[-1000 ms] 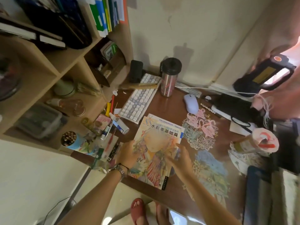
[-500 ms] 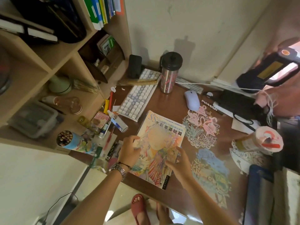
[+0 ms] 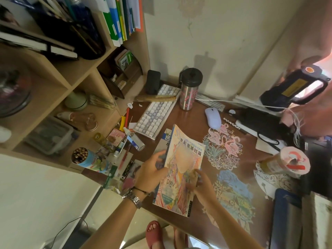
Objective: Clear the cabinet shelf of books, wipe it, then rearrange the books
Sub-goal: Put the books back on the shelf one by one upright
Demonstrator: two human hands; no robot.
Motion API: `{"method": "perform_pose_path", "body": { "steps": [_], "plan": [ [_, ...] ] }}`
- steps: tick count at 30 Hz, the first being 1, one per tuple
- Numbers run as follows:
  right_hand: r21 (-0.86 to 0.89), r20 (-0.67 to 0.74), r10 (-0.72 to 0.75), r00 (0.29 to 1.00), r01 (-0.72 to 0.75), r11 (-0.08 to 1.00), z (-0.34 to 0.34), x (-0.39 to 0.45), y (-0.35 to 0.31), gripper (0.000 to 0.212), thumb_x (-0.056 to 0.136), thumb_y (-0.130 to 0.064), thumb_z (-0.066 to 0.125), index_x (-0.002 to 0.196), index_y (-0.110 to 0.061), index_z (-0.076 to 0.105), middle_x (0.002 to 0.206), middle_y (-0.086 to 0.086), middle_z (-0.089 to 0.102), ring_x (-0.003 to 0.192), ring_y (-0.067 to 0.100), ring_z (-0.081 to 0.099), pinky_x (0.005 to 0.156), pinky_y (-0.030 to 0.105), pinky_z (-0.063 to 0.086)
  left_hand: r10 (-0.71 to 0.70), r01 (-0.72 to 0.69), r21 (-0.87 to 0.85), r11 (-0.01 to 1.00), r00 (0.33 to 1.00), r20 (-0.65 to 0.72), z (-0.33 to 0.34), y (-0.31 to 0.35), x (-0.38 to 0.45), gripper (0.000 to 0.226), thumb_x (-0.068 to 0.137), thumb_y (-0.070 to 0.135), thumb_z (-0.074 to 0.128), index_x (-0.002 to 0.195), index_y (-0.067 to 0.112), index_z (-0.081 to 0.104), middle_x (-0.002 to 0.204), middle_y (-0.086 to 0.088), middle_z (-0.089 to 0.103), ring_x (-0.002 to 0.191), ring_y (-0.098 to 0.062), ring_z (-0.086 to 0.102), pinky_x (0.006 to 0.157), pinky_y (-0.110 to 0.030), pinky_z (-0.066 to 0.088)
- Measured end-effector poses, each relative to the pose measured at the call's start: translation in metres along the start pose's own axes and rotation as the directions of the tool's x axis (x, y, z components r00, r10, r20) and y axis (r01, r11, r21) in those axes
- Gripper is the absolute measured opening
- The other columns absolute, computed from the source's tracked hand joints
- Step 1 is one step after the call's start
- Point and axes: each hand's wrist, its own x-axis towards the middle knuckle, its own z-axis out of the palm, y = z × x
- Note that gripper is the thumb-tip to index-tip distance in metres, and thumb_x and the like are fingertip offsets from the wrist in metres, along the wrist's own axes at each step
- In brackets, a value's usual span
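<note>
- Left hand (image 3: 151,174), with a metal watch (image 3: 132,198) on the wrist, grasps the left edge of the watercolour book (image 3: 181,169), fingers tucked under the raised cover side; the grip appears meant to tilt the top book off what lies beneath
- Right hand (image 3: 201,186) rests on the lower right part of the cover, fingers curled over the edge, apparently grasping it to steady the book
- The watercolour book sits at the near edge of the desk (image 3: 190,123), tilted up on its left side; the cover shows a pastel figure, Chinese title characters and the word "pixiv", and the soft cover bows slightly
- A second book (image 3: 162,144), grey with a blue top strip, shows beneath it at the left; judged to belong to a small stack taken off the shelf
- Just beyond lie a white keyboard (image 3: 154,117), a steel tumbler (image 3: 188,88) and a pale mouse (image 3: 212,117); paper cut-outs (image 3: 222,150) lie to the right
- Shelf unit (image 3: 53,90) at left carries upright books (image 3: 122,17) on its top level, so clearing is judged incomplete
</note>
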Motion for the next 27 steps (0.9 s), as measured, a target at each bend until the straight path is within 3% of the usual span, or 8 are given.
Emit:
{"method": "perform_pose_path", "body": {
  "steps": [3, 5, 7, 9, 13, 16, 20, 27],
  "plan": [
    [0.008, 0.022, -0.054, 0.998, 0.054, 0.999, -0.007, -0.005, -0.009, 0.063, 0.079, -0.017, 0.078, 0.13, -0.034, 0.045, 0.131, -0.002, 0.048, 0.106, 0.014, 0.057, 0.076, 0.031, 0.056, 0.103, -0.102, 0.021, 0.995, 0.995, -0.017, 0.004, 0.016, -0.01, 0.044, 0.086, 0.015, 0.066, 0.125, 0.029, 0.051, 0.1, 0.021, 0.06, 0.097, 0.003, 0.058, 0.076, -0.011, 0.048],
    [0.024, 0.022, -0.104, 0.994, 0.104, 0.994, -0.011, -0.01, -0.024, 0.064, 0.083, -0.021, 0.075, 0.137, -0.029, 0.042, 0.132, -0.008, 0.041, 0.118, 0.011, 0.046, 0.09, 0.029, 0.049, 0.149, -0.147, 0.035, 0.988, 0.988, -0.031, 0.007, 0.024, -0.014, 0.043, 0.085, 0.014, 0.067, 0.124, 0.026, 0.056, 0.098, 0.02, 0.063, 0.093, 0.004, 0.061, 0.078, -0.019, 0.053],
    [0.102, 0.037, -0.154, 0.987, 0.15, 0.983, -0.014, -0.016, -0.04, 0.062, 0.087, -0.022, 0.07, 0.141, -0.025, 0.04, 0.136, -0.012, 0.039, 0.125, 0.01, 0.042, 0.102, 0.036, 0.044, 0.199, -0.196, 0.079, 0.977, 0.98, -0.02, 0.009, 0.031, -0.018, 0.042, 0.084, 0.015, 0.067, 0.124, 0.024, 0.058, 0.099, 0.018, 0.065, 0.085, 0.015, 0.059, 0.076, -0.015, 0.053],
    [0.207, 0.057, -0.188, 0.98, 0.173, 0.963, -0.016, -0.023, -0.054, 0.057, 0.091, -0.02, 0.065, 0.142, -0.025, 0.039, 0.14, -0.012, 0.04, 0.123, 0.011, 0.048, 0.093, 0.036, 0.053, 0.245, -0.24, 0.129, 0.962, 0.969, -0.022, 0.009, 0.034, -0.021, 0.04, 0.085, 0.015, 0.066, 0.124, 0.023, 0.059, 0.1, 0.015, 0.068, 0.08, 0.019, 0.056, 0.071, -0.006, 0.049],
    [0.418, 0.108, -0.211, 0.972, 0.148, 0.896, -0.016, -0.036, -0.075, 0.056, 0.09, -0.02, 0.065, 0.138, -0.034, 0.042, 0.138, -0.004, 0.049, 0.118, 0.021, 0.058, 0.077, 0.048, 0.059, 0.278, -0.268, 0.156, 0.951, 0.959, -0.047, 0.009, 0.041, -0.028, 0.043, 0.085, 0.014, 0.066, 0.126, 0.022, 0.058, 0.104, 0.012, 0.069, 0.085, 0.001, 0.064, 0.069, -0.01, 0.052],
    [0.436, 0.096, -0.259, 0.961, 0.194, 0.879, -0.02, -0.047, -0.087, 0.054, 0.09, -0.02, 0.065, 0.137, -0.035, 0.043, 0.135, -0.008, 0.049, 0.119, 0.017, 0.056, 0.072, 0.038, 0.06, 0.306, -0.289, 0.19, 0.938, 0.95, -0.067, 0.016, 0.037, -0.034, 0.046, 0.084, 0.016, 0.067, 0.128, 0.028, 0.056, 0.104, 0.015, 0.068, 0.074, -0.012, 0.067, 0.063, -0.018, 0.054],
    [0.411, 0.07, -0.314, 0.947, 0.259, 0.874, -0.022, -0.056, -0.091, 0.061, 0.089, -0.011, 0.065, 0.139, -0.036, 0.039, 0.133, -0.015, 0.052, 0.118, 0.013, 0.057, 0.075, 0.037, 0.06, 0.263, -0.26, 0.09, 0.961, 0.965, -0.021, 0.03, 0.028, -0.037, 0.046, 0.082, 0.018, 0.07, 0.124, 0.032, 0.057, 0.104, 0.02, 0.065, 0.08, -0.017, 0.068, 0.069, -0.028, 0.059],
    [0.248, 0.05, -0.283, 0.958, 0.263, 0.932, -0.022, -0.058, -0.094, 0.078, 0.087, 0.004, 0.06, 0.142, -0.042, 0.029, 0.139, -0.01, 0.049, 0.108, 0.015, 0.064, 0.076, 0.043, 0.06, 0.023, 0.031, -0.242, 0.97, 0.976, 0.218, 0.028, 0.024, -0.036, 0.044, 0.074, 0.023, 0.079, 0.113, 0.032, 0.059, 0.107, 0.013, 0.067, 0.097, -0.006, 0.067, 0.09, -0.034, 0.054]
  ]
}}
